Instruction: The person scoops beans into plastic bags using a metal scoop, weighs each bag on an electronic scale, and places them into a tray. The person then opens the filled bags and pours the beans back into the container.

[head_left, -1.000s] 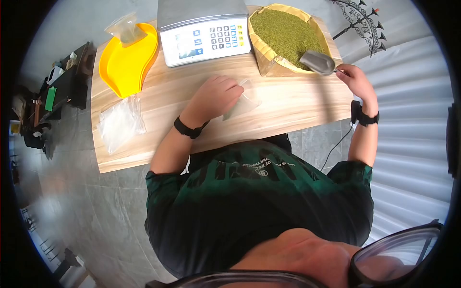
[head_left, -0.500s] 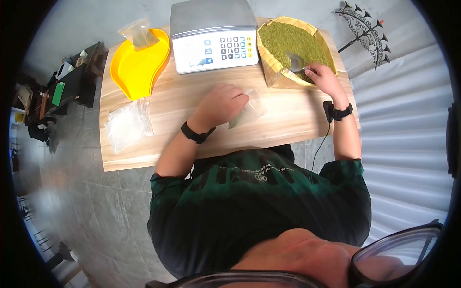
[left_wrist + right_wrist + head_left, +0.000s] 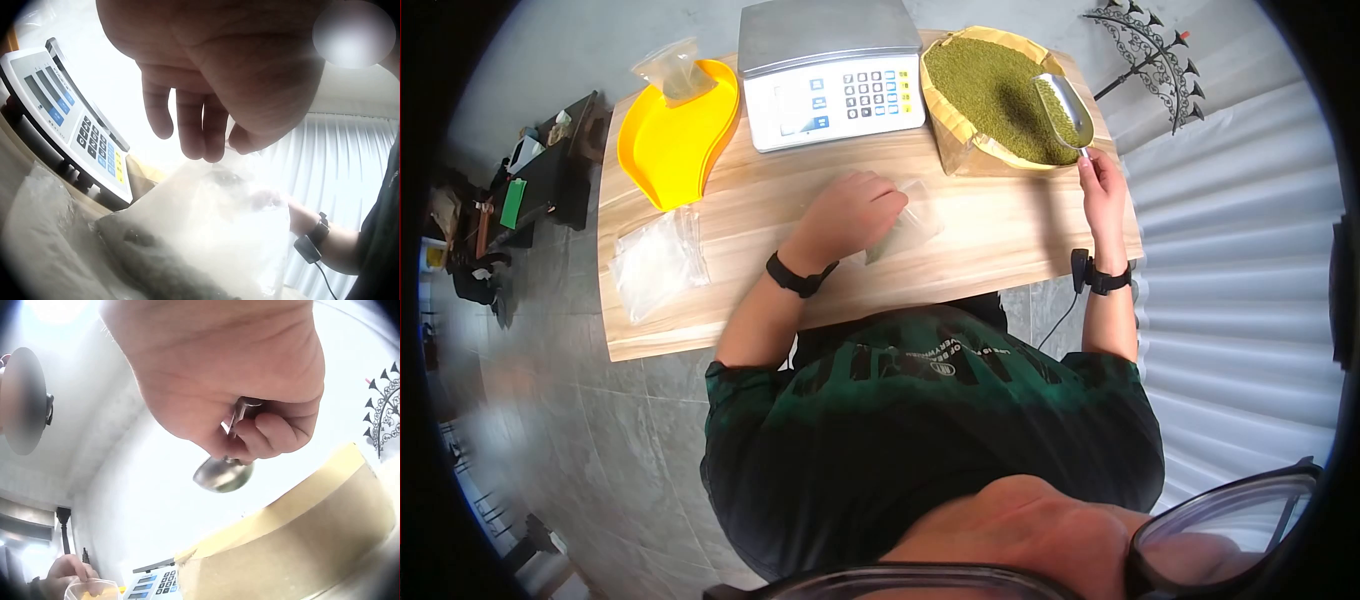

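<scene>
My left hand (image 3: pixel 850 220) pinches the top edge of a clear plastic bag (image 3: pixel 918 222) over the front middle of the table. Some greenish contents lie in the bottom of this bag (image 3: pixel 187 250), as the left wrist view shows. On the right, my right hand (image 3: pixel 1103 190) grips the handle of a metal scoop (image 3: pixel 1082 118), fingers curled round it in the right wrist view. Small green grains fill the scoop, which is held over the right rim of an open paper sack (image 3: pixel 962 128). More of the same green grains (image 3: pixel 990 75) fill the sack.
A white digital scale (image 3: pixel 835 110) stands left of the sack. Farther left is a yellow tray (image 3: pixel 665 145) with an upright clear bag (image 3: pixel 678 72) at its back. Flat clear bags (image 3: pixel 660 265) lie at the table's left edge. A black ornate stand (image 3: pixel 1145 65) rises behind the sack.
The scoop went from the sack's right rim into the grains, and my right hand has lifted it out filled. My left hand stays at the bag.
</scene>
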### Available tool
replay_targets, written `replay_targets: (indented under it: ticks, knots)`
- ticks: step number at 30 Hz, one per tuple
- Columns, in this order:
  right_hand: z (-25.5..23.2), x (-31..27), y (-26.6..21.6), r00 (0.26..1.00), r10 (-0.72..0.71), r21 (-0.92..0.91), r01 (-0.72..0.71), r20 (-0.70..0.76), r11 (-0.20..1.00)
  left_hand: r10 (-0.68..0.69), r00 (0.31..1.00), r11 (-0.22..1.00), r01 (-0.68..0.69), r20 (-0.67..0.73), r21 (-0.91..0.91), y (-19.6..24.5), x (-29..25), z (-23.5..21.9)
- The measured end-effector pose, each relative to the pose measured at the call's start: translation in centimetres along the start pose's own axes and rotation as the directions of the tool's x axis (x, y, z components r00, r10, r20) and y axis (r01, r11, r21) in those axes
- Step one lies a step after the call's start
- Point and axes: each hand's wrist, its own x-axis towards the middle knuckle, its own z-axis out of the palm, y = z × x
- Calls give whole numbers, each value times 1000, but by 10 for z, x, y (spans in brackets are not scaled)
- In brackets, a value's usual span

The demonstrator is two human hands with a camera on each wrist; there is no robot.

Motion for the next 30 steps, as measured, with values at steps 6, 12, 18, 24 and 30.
replay_targets:
  ticks: [6, 12, 18, 24, 30]
  knots:
    - [-10, -6, 5, 1000, 20, 20, -20, 24, 1000, -7, 1000, 1000, 6, 14, 20, 0, 0, -2]
    - [-3, -42, -17, 912, 89, 163, -167, 401, 972, -6, 1000, 1000, 6, 18, 6, 0, 1, -3]
    - [19, -47, -61, 775, 59, -26, -55, 629, 998, 25, 1000, 1000, -24, -16, 17, -1, 1, 0]
    - [39, -21, -125, 633, -64, -270, 417, 771, 868, 27, 999, 999, -27, -21, 26, -1, 1, -3]
    - [52, -5, -151, 563, -60, -351, 591, 824, 726, 35, 999, 999, -35, -7, 19, -2, -1, -3]
